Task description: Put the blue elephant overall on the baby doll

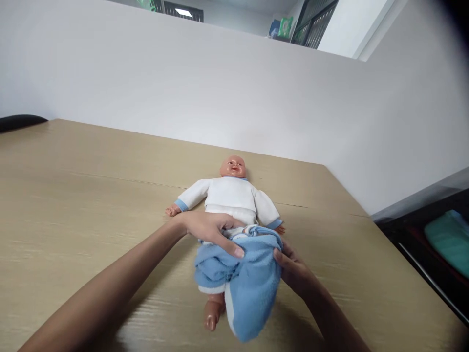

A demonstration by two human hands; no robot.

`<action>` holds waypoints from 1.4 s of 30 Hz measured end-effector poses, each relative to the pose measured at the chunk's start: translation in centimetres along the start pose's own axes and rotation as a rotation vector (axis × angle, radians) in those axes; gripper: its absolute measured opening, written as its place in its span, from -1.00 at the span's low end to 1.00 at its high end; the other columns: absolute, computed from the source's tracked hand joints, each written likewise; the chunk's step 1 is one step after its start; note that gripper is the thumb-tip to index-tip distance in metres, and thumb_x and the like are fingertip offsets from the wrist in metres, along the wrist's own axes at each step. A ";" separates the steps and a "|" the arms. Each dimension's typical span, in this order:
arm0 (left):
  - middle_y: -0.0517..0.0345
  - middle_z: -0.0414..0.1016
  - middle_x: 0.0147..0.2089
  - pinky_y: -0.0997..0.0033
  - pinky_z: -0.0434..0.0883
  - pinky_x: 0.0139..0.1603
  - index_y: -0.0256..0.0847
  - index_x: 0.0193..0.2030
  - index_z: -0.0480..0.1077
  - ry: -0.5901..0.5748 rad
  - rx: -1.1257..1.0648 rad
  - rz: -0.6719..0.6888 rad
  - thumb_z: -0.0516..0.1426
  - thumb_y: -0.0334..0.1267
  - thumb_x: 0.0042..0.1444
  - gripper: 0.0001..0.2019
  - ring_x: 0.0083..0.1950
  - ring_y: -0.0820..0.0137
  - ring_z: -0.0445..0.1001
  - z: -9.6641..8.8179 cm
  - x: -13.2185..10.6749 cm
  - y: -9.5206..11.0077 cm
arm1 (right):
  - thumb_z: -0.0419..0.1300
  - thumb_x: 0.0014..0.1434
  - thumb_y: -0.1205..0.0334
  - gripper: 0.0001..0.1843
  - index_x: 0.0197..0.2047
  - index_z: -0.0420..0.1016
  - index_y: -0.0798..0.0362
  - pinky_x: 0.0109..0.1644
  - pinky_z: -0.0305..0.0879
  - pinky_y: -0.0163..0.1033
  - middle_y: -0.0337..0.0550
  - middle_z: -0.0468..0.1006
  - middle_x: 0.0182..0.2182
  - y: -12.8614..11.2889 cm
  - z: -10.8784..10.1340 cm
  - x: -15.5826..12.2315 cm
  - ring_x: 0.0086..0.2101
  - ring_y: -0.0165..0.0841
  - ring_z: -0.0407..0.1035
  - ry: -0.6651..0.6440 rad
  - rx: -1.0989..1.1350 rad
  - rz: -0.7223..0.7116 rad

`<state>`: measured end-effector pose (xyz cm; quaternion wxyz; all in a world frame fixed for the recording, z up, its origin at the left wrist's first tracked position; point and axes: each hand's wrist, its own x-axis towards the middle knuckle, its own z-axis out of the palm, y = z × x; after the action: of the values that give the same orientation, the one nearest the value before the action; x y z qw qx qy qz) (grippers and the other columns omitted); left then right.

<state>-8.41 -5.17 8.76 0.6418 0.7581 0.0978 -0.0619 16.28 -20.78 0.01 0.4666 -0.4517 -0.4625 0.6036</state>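
A baby doll [233, 167] lies on its back on the table, head toward the wall. It wears a white sweater [230, 194] with blue cuffs. Light blue pants [254, 281] with white trim cover its hips and legs. One bare foot [214, 313] sticks out of a pant leg; the other leg's end is hidden in the cloth. My left hand [216, 232] lies across the doll's waist, thumb over the pants' front and fingers tucked at the waistband. At the pants' side, my right hand [293, 266] pinches the waistband edge between thumb and fingers.
The wooden table [91, 220] reaches back to a pale wall [183, 88]. A black chair edge [22, 121] shows at the far left. Beyond the table's right edge, green cloth [449, 242] rests on something dark.
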 end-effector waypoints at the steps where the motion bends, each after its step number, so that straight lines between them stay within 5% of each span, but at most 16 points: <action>1: 0.16 0.62 0.02 0.28 0.52 0.09 -0.13 0.07 0.54 -0.018 -0.027 -0.002 0.35 -0.02 0.19 -0.62 0.07 0.17 0.57 0.1 0.1 -0.1 | 0.34 0.22 -0.26 -0.31 0.32 0.46 -0.14 0.27 0.37 0.00 -0.05 0.59 0.13 -0.3 0.0 0.0 0.18 -0.08 0.44 -0.026 -0.022 0.012; 7: 0.09 0.64 0.09 0.25 0.54 0.17 -0.19 0.15 0.51 -0.042 -0.101 0.112 0.32 -0.13 0.25 -0.62 0.14 0.15 0.59 0.8 0.8 -0.2 | 0.48 0.06 -0.18 -0.47 0.00 0.67 -0.06 0.11 0.50 0.04 -0.10 0.69 -0.14 -3.6 0.9 -1.3 -0.07 -0.06 0.55 -0.449 -0.333 0.188; 10: 0.06 0.62 0.11 0.23 0.55 0.17 -0.20 0.20 0.48 -0.082 -0.089 0.107 0.29 -0.09 0.28 -0.59 0.16 0.13 0.57 0.9 1.0 -0.4 | 0.44 0.15 -0.10 -0.59 -0.02 0.66 -0.06 0.03 0.51 -0.04 -0.13 0.68 -0.18 -3.1 0.9 -1.4 -0.14 -0.13 0.56 -0.367 -0.227 0.144; 15: 0.11 0.67 -0.07 0.35 0.56 0.01 -0.25 -0.02 0.58 -0.172 -0.010 0.074 0.49 -0.10 -0.02 -0.54 -0.06 0.19 0.62 1.1 1.5 -1.3 | 0.37 0.24 -0.19 -0.45 0.16 0.59 -0.04 0.03 0.43 -0.19 -0.12 0.65 -0.04 0.4 -0.5 -0.5 -0.13 -0.26 0.50 -0.048 -0.041 0.021; 18: 0.10 0.69 -0.14 0.38 0.55 0.01 -0.29 -0.11 0.61 -0.181 -0.015 0.114 0.44 -0.09 0.08 -0.66 -0.11 0.23 0.63 1.1 1.8 -1.6 | 0.31 0.31 -0.17 -0.47 0.21 0.55 -0.06 0.05 0.41 -0.22 -0.13 0.61 0.01 0.3 -0.4 -0.4 -0.10 -0.27 0.48 -0.111 -0.091 0.072; 22: 0.02 0.59 0.20 0.28 0.42 0.32 -0.26 0.22 0.51 -0.169 -0.031 0.231 0.33 -0.16 0.25 -0.56 0.27 0.12 0.52 1.0 1.8 -1.5 | 0.41 0.17 -0.18 -0.46 0.09 0.60 -0.03 0.00 0.41 -0.20 -0.14 0.60 -0.08 -2.2 0.8 -1.0 -0.11 -0.21 0.46 -0.426 -0.194 0.142; 24: 0.02 0.56 0.22 0.28 0.40 0.34 -0.28 0.27 0.46 -0.192 -0.053 0.249 0.27 -0.19 0.30 -0.56 0.29 0.14 0.50 0.9 1.7 -1.5 | 0.47 0.09 -0.12 -0.49 0.00 0.62 0.00 -0.09 0.41 -0.21 -0.17 0.58 -0.19 -2.9 1.1 -1.3 -0.19 -0.22 0.44 -0.497 -0.227 0.168; 28: 0.20 0.59 -0.22 0.47 0.54 -0.11 -0.27 -0.10 0.54 -0.236 -0.091 0.115 0.38 -0.14 0.15 -0.72 -0.19 0.33 0.57 0.9 1.4 -1.9 | 0.48 0.08 -0.13 -0.47 0.02 0.63 -0.01 -0.13 0.42 -0.21 -0.16 0.59 -0.20 -1.4 0.7 -1.4 -0.24 -0.24 0.43 -0.317 -0.100 0.103; 31: 0.26 0.52 -0.36 0.49 0.52 -0.26 -0.23 -0.25 0.54 -0.270 -0.111 0.046 0.49 -0.17 -0.04 -0.69 -0.33 0.39 0.47 0.9 1.3 -2.2 | 0.44 0.13 -0.22 -0.44 0.06 0.63 -0.05 -0.09 0.44 -0.23 -0.16 0.61 -0.20 0.6 0.0 -1.2 -0.22 -0.28 0.45 -0.114 0.031 0.094; 35: 0.27 0.48 -0.47 0.50 0.48 -0.40 -0.22 -0.41 0.53 -0.215 -0.078 0.045 0.49 -0.12 -0.04 -0.71 -0.44 0.41 0.42 0.8 1.3 -2.8 | 0.36 0.23 -0.22 -0.44 0.14 0.61 -0.05 -0.06 0.44 -0.28 -0.18 0.62 -0.11 0.3 0.5 -1.0 -0.20 -0.33 0.46 -0.227 0.019 0.153; 39: 0.14 0.66 -0.16 0.36 0.57 0.02 -0.23 -0.14 0.62 -0.223 -0.118 0.114 0.40 -0.04 0.13 -0.70 -0.12 0.25 0.60 0.7 1.5 -3.2 | 0.42 0.13 -0.24 -0.34 0.12 0.61 0.07 -0.01 0.45 -0.23 -0.08 0.64 -0.10 -2.1 1.5 -1.1 -0.13 -0.24 0.51 -0.575 0.001 0.221; 42: 0.08 0.66 -0.01 0.26 0.50 0.24 -0.24 -0.01 0.60 -0.250 -0.153 0.142 0.40 -0.05 0.13 -0.62 0.07 0.16 0.58 0.8 1.6 -3.0 | 0.49 0.02 -0.22 -0.24 0.15 0.59 0.10 0.03 0.46 -0.17 -0.03 0.66 -0.10 -1.9 1.4 -1.1 -0.10 -0.17 0.55 -0.591 0.073 0.213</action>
<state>-7.47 -5.38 5.36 0.7076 0.6984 -0.0322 -0.1029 15.32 -21.75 2.28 0.2621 -0.2855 -0.5064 0.7703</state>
